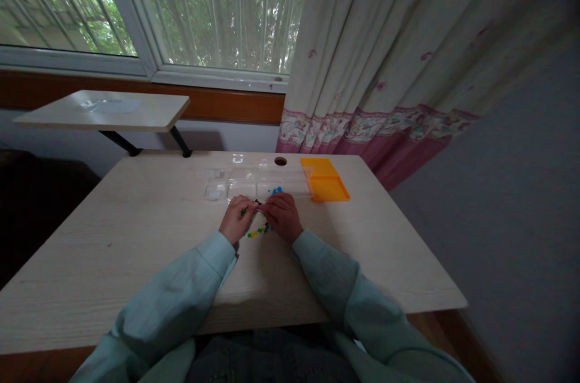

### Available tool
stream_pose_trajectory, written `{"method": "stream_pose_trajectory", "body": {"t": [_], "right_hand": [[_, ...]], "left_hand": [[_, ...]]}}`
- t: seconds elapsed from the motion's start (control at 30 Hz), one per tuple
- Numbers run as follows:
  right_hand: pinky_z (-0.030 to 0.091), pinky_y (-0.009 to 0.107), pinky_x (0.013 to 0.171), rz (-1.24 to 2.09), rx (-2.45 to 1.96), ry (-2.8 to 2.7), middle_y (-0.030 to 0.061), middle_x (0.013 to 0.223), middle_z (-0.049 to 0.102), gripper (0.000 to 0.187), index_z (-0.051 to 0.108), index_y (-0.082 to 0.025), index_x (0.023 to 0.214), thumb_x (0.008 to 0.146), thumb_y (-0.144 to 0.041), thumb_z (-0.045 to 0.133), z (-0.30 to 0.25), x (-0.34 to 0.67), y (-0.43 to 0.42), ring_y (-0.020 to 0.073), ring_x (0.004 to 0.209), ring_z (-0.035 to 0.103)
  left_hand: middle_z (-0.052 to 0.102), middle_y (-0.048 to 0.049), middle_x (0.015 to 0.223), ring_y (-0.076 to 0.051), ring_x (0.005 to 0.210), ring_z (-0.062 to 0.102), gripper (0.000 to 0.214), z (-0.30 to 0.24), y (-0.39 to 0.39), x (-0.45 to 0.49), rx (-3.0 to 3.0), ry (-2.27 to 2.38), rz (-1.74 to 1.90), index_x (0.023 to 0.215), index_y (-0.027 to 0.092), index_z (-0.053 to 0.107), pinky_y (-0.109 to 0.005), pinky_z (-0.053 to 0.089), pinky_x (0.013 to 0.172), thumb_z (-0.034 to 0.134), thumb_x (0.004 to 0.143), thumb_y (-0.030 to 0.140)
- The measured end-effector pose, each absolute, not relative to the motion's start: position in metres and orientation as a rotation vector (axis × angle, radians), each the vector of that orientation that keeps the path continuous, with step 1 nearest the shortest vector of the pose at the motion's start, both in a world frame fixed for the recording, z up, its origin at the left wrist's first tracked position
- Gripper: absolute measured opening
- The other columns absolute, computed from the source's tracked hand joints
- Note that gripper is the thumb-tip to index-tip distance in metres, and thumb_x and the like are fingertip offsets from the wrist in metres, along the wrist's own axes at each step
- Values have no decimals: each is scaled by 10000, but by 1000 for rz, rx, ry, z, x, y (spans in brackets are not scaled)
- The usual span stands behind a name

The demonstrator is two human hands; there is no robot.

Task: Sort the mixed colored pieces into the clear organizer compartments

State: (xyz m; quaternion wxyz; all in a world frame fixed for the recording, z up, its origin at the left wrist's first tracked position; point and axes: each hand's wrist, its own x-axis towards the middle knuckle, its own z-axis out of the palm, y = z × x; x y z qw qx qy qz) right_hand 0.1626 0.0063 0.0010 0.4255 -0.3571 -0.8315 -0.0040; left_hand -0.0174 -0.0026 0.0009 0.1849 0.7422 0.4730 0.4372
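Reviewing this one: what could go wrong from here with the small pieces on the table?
The right hand might brush the loose blue pieces beside it and scatter them. The green and yellow pieces lie close to the left hand, so a dropped wrist could shift them. A piece knocked far enough could reach the round hole in the table.

a flowered curtain (371, 38) hangs beside a white-framed window (145, 26).

The coloured pieces (254, 234) and orange tray (333, 188) look plastic, the clear tray (242, 191) glossy plastic, the wood-grained tabletop (158, 232) matt.
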Motion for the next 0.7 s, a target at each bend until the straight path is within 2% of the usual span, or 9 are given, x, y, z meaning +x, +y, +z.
{"method": "stream_pose_trajectory", "body": {"t": [0.33,0.7], "right_hand": [[434,354,902,-13,-819,-2066,33,894,696,143,720,-248,951,893,-272,592,-2,165,12,189,950,563],[450,352,890,-6,-789,-2072,24,897,701,164,722,-279,1003,891,-274,602,-4,169,10,183,945,576]], "left_hand": [[577,-47,770,-178,806,538,339,-6,-1,-17,2018,1235,1253,793,183,656,-323,452,760,437,944,393],[583,-55,800,-186,839,530,348,-3,-3,-18,2001,1223,1253,781,187,649,-336,448,783,443,945,415]]}}
